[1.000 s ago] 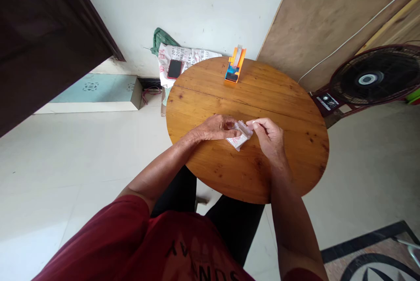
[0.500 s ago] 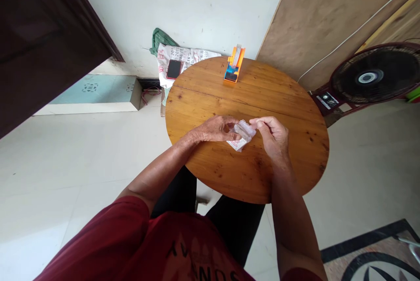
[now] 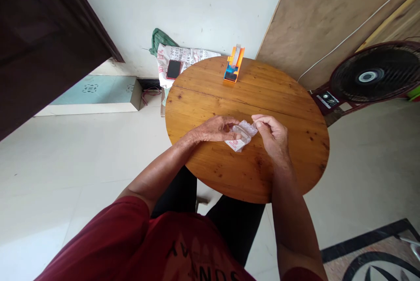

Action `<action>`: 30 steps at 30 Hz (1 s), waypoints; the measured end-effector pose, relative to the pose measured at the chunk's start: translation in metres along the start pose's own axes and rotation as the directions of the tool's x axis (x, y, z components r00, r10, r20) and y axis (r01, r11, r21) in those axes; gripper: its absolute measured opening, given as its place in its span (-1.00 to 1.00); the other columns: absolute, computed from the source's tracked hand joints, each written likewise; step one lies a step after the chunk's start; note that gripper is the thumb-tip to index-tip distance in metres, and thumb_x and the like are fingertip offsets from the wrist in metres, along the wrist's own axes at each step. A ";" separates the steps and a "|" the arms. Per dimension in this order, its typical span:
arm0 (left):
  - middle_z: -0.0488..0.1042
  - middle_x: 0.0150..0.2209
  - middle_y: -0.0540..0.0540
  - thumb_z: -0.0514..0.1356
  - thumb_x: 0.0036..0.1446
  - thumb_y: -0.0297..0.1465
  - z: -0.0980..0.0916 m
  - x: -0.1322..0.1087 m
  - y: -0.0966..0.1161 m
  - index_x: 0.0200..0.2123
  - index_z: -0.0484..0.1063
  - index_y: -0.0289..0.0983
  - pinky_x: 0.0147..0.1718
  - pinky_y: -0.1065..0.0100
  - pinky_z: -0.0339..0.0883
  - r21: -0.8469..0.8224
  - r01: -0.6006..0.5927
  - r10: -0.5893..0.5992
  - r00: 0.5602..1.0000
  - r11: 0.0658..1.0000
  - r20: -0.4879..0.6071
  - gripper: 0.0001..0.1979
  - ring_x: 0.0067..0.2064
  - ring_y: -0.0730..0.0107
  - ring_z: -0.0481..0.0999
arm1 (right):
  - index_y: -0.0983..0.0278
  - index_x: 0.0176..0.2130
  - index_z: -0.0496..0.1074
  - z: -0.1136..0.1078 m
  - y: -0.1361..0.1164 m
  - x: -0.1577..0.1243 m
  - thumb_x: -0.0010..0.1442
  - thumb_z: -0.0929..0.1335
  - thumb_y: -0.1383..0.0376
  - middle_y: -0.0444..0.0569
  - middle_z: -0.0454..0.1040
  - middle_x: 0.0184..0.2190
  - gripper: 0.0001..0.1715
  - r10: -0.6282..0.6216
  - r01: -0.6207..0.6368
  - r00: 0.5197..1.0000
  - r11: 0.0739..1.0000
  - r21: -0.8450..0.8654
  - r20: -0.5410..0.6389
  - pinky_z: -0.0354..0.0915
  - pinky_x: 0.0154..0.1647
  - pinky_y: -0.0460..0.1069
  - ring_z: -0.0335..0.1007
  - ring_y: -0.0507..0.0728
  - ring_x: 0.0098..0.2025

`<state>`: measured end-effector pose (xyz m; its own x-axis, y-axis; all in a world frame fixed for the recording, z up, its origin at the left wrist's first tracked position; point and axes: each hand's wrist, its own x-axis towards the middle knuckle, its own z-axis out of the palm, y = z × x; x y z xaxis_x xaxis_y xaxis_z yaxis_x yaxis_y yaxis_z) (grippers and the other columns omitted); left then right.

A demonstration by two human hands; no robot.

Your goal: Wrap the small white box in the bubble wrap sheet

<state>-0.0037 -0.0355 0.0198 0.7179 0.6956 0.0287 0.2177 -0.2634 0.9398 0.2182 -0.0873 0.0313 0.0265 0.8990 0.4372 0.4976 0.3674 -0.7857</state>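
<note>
On the round wooden table lies a small white packet with red print (image 3: 234,144), partly covered by clear bubble wrap (image 3: 248,129). My left hand (image 3: 217,129) grips it from the left, with the thumb on top and the fingers behind. At the packet's upper right, my right hand (image 3: 271,131) has thumb and forefinger pinched together at the edge of the bubble wrap. The very tip of that pinch is small and hard to make out. What is inside the wrap is partly hidden.
An orange and blue tape dispenser (image 3: 234,64) stands at the table's (image 3: 210,97) far edge. Beyond the left rim, a phone (image 3: 173,69) rests on a printed white sack (image 3: 164,56). A fan (image 3: 369,77) stands to the right.
My right fingertips have shifted slightly, and the bubble wrap's edge has spread a little to the right. More of the packet's red print shows. My left hand stays in place.
</note>
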 end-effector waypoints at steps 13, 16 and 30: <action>0.60 -0.23 -0.09 0.30 0.12 -0.08 0.000 -0.002 0.000 -0.04 0.56 -0.29 -0.28 0.38 0.35 0.032 -0.019 0.019 1.000 0.999 0.002 -0.54 -0.25 0.33 0.54 | 0.17 -0.28 0.50 -0.001 0.000 0.001 0.29 0.37 0.19 -0.01 0.63 -0.14 -0.86 -0.001 0.002 0.999 1.000 0.025 -0.047 0.42 0.02 0.19 0.56 0.21 -0.07; 0.59 -0.24 -0.08 0.27 0.14 -0.09 0.000 -0.001 -0.001 -0.04 0.55 -0.30 -0.32 0.39 0.32 0.029 -0.024 0.023 0.999 0.999 0.024 -0.55 -0.28 0.35 0.52 | 0.17 -0.29 0.51 -0.001 0.000 0.001 0.29 0.37 0.19 -0.01 0.64 -0.15 -0.85 0.000 0.001 0.999 1.000 0.024 -0.048 0.43 -0.01 0.18 0.57 0.21 -0.09; 0.59 -0.23 -0.07 0.24 0.17 -0.08 0.000 0.001 -0.005 0.00 0.54 -0.29 -0.35 0.43 0.28 0.051 -0.017 0.014 0.998 0.999 0.060 -0.53 -0.31 0.42 0.48 | 0.18 -0.28 0.51 0.000 0.002 0.001 0.29 0.37 0.19 -0.02 0.63 -0.16 -0.85 0.008 -0.007 0.999 1.000 0.017 -0.031 0.44 -0.07 0.14 0.55 0.18 -0.14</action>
<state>-0.0043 -0.0339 0.0150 0.7594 0.6503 0.0211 0.2389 -0.3088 0.9206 0.2197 -0.0862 0.0302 0.0571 0.8941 0.4441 0.4822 0.3648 -0.7965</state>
